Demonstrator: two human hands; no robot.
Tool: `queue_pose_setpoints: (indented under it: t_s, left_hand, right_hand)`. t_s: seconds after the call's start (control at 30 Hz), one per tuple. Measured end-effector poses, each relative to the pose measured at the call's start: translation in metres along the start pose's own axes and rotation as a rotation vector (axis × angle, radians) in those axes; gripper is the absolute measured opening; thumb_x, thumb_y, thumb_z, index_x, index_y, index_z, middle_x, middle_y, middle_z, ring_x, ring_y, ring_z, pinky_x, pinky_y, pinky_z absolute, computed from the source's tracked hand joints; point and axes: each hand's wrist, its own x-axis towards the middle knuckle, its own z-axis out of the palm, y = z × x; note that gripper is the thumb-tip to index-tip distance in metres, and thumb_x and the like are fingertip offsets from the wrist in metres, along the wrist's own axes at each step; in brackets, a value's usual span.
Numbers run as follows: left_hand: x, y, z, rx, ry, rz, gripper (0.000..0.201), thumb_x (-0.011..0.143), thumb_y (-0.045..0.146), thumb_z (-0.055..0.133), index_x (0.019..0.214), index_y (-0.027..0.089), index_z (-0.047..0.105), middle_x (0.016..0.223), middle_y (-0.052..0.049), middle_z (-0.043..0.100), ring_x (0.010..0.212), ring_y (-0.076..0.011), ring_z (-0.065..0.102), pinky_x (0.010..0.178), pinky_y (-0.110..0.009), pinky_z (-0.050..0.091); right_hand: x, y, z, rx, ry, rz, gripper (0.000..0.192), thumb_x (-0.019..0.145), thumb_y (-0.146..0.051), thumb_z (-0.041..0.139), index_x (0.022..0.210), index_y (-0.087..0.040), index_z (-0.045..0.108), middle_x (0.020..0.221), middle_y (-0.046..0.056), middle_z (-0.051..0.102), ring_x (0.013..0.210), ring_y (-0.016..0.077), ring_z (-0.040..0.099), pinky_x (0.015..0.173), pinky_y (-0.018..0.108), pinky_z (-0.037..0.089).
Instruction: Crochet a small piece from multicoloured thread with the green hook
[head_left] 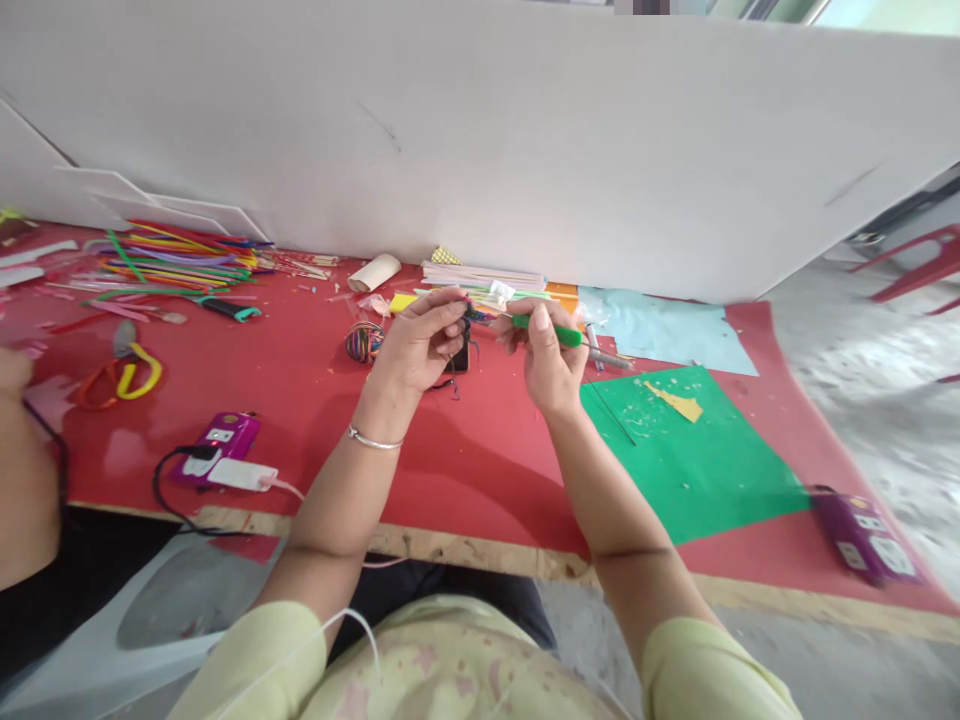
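Dark multicoloured yarn piece (471, 316) sits pinched in the fingertips of the left hand (421, 342), raised above the red table mat (315, 400). Just beside it, the right hand (546, 358) is closed around a green-handled crochet hook (546, 329), tip at the yarn. A multicoloured yarn ball (364, 341) lies behind the left hand; a green paper sheet (690, 450) lies to the right.

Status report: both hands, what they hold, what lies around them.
Left hand pinching dark yarn piece. Right hand gripping green crochet hook, tip at the yarn. Yarn ball and green sheet on red table.
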Motion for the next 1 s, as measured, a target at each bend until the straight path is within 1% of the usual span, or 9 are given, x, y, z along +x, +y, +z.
queue_pose_setpoints:
  t_s: [0.13, 0.27, 0.43, 0.6, 0.8, 1.0]
  left_hand:
    - [-0.0010, 0.0003, 0.0012, -0.023, 0.010, -0.030, 0.019, 0.072, 0.002, 0.083, 0.082, 0.017, 0.079, 0.074, 0.002, 0.073, 0.051, -0.0009, 0.051, 0.040, -0.011, 0.030]
    - [-0.0013, 0.0009, 0.0020, -0.026, 0.020, -0.045, 0.018, 0.073, 0.002, 0.082, 0.081, 0.017, 0.079, 0.073, 0.002, 0.072, 0.051, -0.0008, 0.051, 0.039, -0.011, 0.030]
    - [-0.0016, 0.0010, 0.0031, -0.004, 0.013, -0.044, 0.017, 0.074, 0.003, 0.084, 0.081, 0.018, 0.078, 0.069, 0.004, 0.068, 0.051, -0.0006, 0.051, 0.040, -0.011, 0.030]
    - [-0.0019, 0.0007, 0.0036, -0.016, 0.013, -0.055, 0.018, 0.073, 0.003, 0.084, 0.080, 0.017, 0.077, 0.067, 0.005, 0.066, 0.051, -0.0007, 0.051, 0.040, -0.011, 0.029]
    - [-0.0018, 0.0007, 0.0027, -0.015, 0.003, -0.050, 0.017, 0.073, 0.003, 0.085, 0.082, 0.017, 0.078, 0.068, 0.004, 0.067, 0.051, -0.0011, 0.051, 0.040, -0.011, 0.030]
    - [-0.0014, 0.0001, 0.0011, -0.005, -0.016, -0.046, 0.016, 0.074, 0.004, 0.085, 0.083, 0.017, 0.079, 0.069, 0.003, 0.068, 0.051, -0.0013, 0.052, 0.040, -0.011, 0.030]
  right_hand:
    - [-0.0016, 0.0005, -0.0007, -0.023, -0.002, 0.026, 0.041, 0.098, -0.065, 0.066, 0.101, -0.025, 0.077, 0.078, 0.001, 0.076, 0.071, 0.0153, 0.073, 0.061, 0.030, 0.056]
    - [-0.0019, 0.0014, -0.0006, -0.020, -0.013, 0.017, 0.038, 0.099, -0.063, 0.066, 0.100, -0.026, 0.077, 0.079, 0.002, 0.076, 0.072, 0.0158, 0.073, 0.061, 0.031, 0.057]
    - [-0.0019, 0.0034, -0.0008, -0.073, -0.007, 0.024, 0.043, 0.098, -0.067, 0.064, 0.103, -0.027, 0.076, 0.082, 0.002, 0.076, 0.074, 0.0165, 0.074, 0.062, 0.031, 0.058]
    - [-0.0016, 0.0042, -0.0010, -0.069, -0.027, 0.004, 0.040, 0.100, -0.065, 0.063, 0.103, -0.027, 0.076, 0.083, 0.003, 0.076, 0.074, 0.0164, 0.073, 0.062, 0.031, 0.058]
    - [-0.0008, 0.0028, -0.0011, -0.037, -0.043, -0.034, 0.033, 0.101, -0.058, 0.065, 0.101, -0.027, 0.078, 0.084, 0.002, 0.077, 0.074, 0.0148, 0.073, 0.061, 0.030, 0.056]
    - [-0.0017, 0.0010, -0.0010, -0.099, -0.056, -0.012, 0.039, 0.100, -0.063, 0.063, 0.103, -0.027, 0.078, 0.086, 0.003, 0.077, 0.076, 0.0157, 0.073, 0.063, 0.031, 0.058]
